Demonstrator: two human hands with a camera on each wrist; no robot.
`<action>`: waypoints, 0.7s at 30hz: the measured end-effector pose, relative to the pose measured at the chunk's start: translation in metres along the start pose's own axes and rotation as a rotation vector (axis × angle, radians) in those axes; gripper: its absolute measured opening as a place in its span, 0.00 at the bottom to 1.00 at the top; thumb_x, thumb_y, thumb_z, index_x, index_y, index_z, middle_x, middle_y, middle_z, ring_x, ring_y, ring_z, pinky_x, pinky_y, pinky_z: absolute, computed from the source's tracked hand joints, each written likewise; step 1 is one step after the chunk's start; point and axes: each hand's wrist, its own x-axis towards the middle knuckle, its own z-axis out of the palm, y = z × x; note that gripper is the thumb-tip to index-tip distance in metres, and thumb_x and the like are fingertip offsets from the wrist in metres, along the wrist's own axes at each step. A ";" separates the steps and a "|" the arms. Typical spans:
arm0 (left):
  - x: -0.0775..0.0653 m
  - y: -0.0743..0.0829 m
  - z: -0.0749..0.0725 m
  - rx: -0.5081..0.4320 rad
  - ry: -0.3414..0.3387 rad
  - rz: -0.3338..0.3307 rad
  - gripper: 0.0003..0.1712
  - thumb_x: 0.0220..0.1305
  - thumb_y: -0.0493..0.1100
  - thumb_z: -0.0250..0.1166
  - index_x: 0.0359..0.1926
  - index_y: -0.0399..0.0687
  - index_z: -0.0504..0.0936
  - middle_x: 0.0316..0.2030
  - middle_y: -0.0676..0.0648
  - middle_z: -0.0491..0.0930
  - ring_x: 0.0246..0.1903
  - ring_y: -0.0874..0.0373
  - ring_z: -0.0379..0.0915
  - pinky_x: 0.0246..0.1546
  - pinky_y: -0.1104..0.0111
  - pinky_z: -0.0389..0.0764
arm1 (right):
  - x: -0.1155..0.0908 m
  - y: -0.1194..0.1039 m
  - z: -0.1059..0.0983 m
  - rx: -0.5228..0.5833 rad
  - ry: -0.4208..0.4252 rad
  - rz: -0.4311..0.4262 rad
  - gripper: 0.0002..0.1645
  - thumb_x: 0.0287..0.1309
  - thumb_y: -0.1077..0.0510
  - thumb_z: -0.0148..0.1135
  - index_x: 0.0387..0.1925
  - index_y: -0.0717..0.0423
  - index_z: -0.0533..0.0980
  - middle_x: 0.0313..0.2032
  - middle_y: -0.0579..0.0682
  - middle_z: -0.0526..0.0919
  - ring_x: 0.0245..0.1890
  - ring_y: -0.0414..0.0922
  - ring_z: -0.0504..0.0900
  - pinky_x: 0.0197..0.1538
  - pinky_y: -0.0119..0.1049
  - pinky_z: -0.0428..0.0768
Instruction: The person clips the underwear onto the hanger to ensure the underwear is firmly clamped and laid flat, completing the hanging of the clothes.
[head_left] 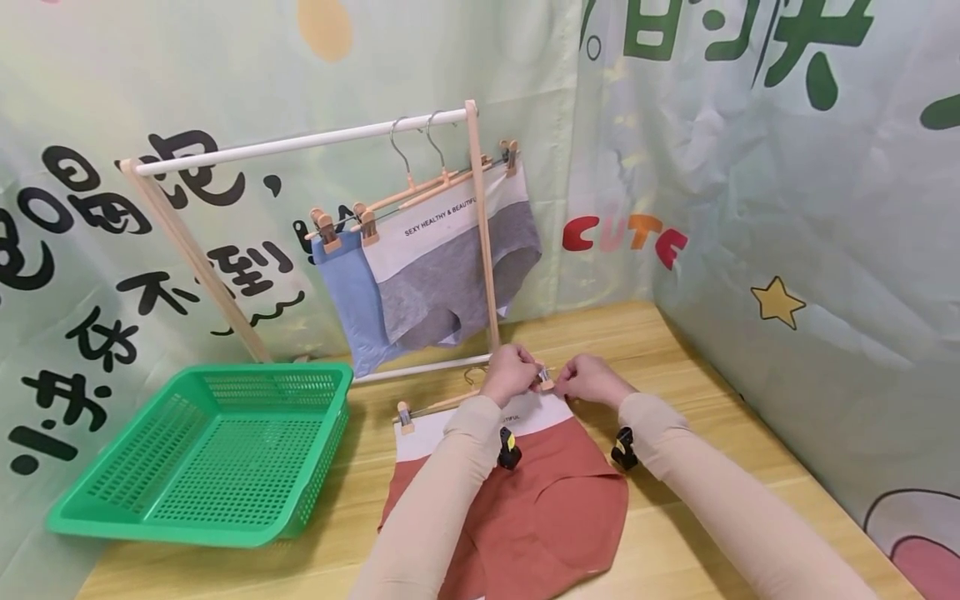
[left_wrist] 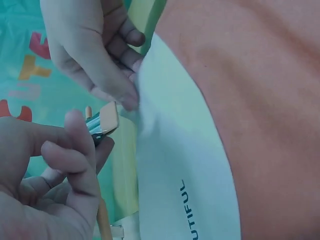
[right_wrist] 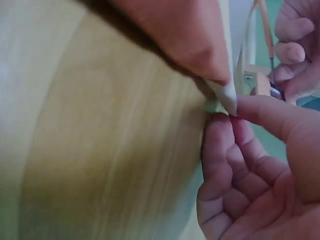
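Rust-red briefs (head_left: 558, 508) with a white waistband (left_wrist: 170, 135) lie spread on the table. A clip hanger lies along the waistband, and its left clip (head_left: 405, 417) grips the band's left end. My left hand (head_left: 512, 372) pinches the hanger's right clip (left_wrist: 108, 118) between thumb and fingers. That clip stands slightly apart from the cloth in the left wrist view. Just to its right, my right hand (head_left: 594, 380) pinches the waistband's right corner (right_wrist: 227, 97) between thumb and fingertips.
A green plastic basket (head_left: 303, 492) stands at the left. Behind the briefs is a rack with a white rail (head_left: 300, 142) and wooden posts. Grey briefs (head_left: 442, 283) and a blue pair (head_left: 345, 292) hang there from clip hangers. Printed cloth walls enclose the wooden table (head_left: 697, 533).
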 end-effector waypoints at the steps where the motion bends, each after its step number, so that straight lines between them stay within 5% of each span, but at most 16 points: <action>1: 0.001 0.000 0.000 -0.036 -0.002 -0.015 0.05 0.72 0.35 0.68 0.41 0.38 0.80 0.25 0.45 0.87 0.16 0.64 0.78 0.20 0.73 0.79 | -0.001 0.000 0.000 0.041 -0.005 0.011 0.06 0.61 0.61 0.71 0.34 0.62 0.84 0.29 0.50 0.88 0.29 0.41 0.84 0.35 0.32 0.79; 7: 0.002 0.001 -0.002 -0.171 -0.019 -0.068 0.17 0.75 0.36 0.65 0.59 0.32 0.81 0.29 0.45 0.87 0.18 0.64 0.78 0.30 0.67 0.88 | -0.003 0.002 -0.001 0.205 -0.046 0.028 0.17 0.61 0.64 0.69 0.48 0.72 0.82 0.36 0.58 0.90 0.32 0.42 0.88 0.38 0.34 0.85; 15: -0.001 0.004 -0.005 -0.202 -0.038 -0.081 0.13 0.79 0.40 0.63 0.52 0.34 0.87 0.25 0.47 0.83 0.19 0.64 0.76 0.28 0.69 0.80 | -0.008 0.001 -0.003 0.160 -0.040 0.021 0.15 0.68 0.55 0.71 0.43 0.66 0.88 0.29 0.49 0.89 0.28 0.41 0.83 0.31 0.35 0.77; 21: 0.002 0.004 -0.007 -0.263 -0.047 -0.110 0.12 0.80 0.38 0.61 0.53 0.33 0.86 0.25 0.48 0.83 0.19 0.66 0.76 0.26 0.72 0.71 | -0.008 0.004 -0.004 0.156 -0.044 -0.018 0.13 0.71 0.55 0.69 0.43 0.64 0.87 0.31 0.51 0.88 0.29 0.42 0.81 0.34 0.35 0.80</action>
